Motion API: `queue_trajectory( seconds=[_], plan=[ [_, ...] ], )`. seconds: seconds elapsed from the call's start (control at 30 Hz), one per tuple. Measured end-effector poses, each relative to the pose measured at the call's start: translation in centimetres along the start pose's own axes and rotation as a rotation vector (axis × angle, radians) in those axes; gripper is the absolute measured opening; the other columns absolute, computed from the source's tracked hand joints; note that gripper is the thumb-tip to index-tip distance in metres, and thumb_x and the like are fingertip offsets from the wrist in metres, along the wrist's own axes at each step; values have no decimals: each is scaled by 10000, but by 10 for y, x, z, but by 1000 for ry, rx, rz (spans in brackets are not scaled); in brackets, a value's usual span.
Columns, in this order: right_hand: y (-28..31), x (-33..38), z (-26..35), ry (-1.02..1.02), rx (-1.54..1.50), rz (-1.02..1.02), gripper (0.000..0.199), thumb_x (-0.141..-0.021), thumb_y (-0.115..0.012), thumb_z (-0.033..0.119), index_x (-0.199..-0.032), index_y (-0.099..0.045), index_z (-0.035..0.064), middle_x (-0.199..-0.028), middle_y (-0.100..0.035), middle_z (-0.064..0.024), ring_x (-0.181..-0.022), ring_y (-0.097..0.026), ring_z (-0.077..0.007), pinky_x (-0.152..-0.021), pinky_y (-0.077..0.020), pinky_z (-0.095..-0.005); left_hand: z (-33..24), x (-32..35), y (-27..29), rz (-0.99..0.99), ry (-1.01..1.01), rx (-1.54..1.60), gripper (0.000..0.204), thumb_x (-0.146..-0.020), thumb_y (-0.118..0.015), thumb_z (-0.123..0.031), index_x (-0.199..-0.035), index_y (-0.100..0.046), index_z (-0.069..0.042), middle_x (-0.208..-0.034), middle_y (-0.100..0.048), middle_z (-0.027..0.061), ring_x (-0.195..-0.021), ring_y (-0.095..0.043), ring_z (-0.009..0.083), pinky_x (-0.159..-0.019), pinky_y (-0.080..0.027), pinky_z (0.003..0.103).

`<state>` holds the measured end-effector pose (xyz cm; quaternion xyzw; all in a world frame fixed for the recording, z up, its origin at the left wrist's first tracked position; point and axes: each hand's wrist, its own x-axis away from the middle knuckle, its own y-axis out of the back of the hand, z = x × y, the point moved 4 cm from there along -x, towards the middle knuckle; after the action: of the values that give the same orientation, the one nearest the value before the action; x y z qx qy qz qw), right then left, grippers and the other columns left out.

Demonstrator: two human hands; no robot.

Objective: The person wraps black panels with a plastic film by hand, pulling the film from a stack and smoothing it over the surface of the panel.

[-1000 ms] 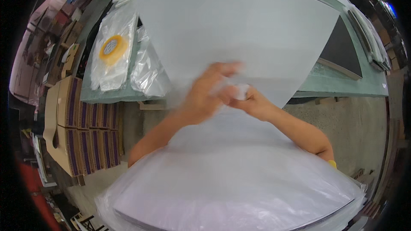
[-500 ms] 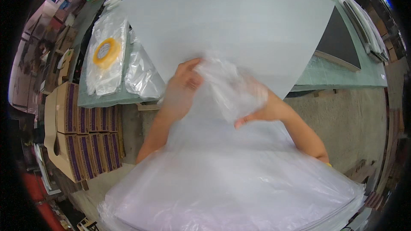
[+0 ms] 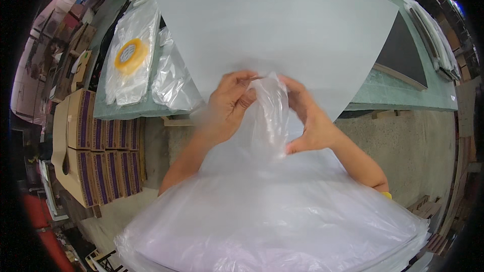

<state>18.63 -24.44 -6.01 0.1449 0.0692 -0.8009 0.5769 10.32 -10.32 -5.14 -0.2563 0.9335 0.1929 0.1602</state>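
Observation:
A small clear plastic bag (image 3: 271, 113) hangs upright between my two hands. At its top left corner, my left hand (image 3: 229, 103) pinches the film between thumb and fingers. My right hand (image 3: 310, 118) curves round the other side, fingertips at the top edge and thumb touching low down. Below and nearer me spreads a large heap of clear plastic sheeting (image 3: 272, 211), reaching up under my wrists. Beyond the hands lies a wide pale grey panel (image 3: 282, 25).
On the green-covered table (image 3: 123, 113) at left, a yellow tape roll (image 3: 131, 56) rests on stacked clear bags (image 3: 118, 83), with more film (image 3: 171, 80) beside them. Cardboard boxes (image 3: 103, 171) stand below. A dark board (image 3: 403, 55) and wrapped panels (image 3: 428, 35) lie at right.
The small bag has swung from a slanted, blurred position to hanging upright and narrower. My left hand has shifted right, and the right hand's fingers have come round to the bag's top.

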Motion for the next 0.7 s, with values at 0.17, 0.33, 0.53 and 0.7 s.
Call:
queue_trajectory(
  seconds=[0.17, 0.33, 0.53, 0.7],
  plan=[
    [-23, 16, -11, -597, -40, 573, 821, -629, -743, 152, -1277, -240, 107, -1167, -413, -99, -953, -455, -185, -734, -403, -298, 5, -6, 29, -218, 119, -40, 163, -853, -492, -145, -808, -543, 3, -741, -525, 31, -694, -472, 94, -645, -384, 199],
    [-5, 3, -14, -32, 313, 67, 859, -629, -742, 144, -1297, -203, 95, -1151, -432, -95, -979, -449, -201, -736, -408, -296, -6, -6, 25, -198, 23, -101, 131, -835, -496, -141, -860, -569, -34, -868, -543, 70, -828, -484, 147, -703, -411, 252],
    [-19, 6, -10, -121, 301, -4, 518, -652, -685, 67, -1122, -470, 44, -1124, -462, -112, -1098, -400, -165, -853, -386, -319, -10, -4, -2, -56, -250, -421, 108, -823, -491, -92, -867, -567, -30, -924, -544, 76, -908, -484, 194, -731, -422, 287],
    [3, 11, -20, -671, -165, 368, 366, -683, -666, 105, -1024, -552, 40, -1102, -495, -107, -1061, -441, -169, -860, -380, -301, -2, -5, 56, -657, 112, -5, 106, -846, -473, -97, -800, -536, -26, -657, -454, 4, -640, -429, 79, -603, -373, 208]
  ],
)
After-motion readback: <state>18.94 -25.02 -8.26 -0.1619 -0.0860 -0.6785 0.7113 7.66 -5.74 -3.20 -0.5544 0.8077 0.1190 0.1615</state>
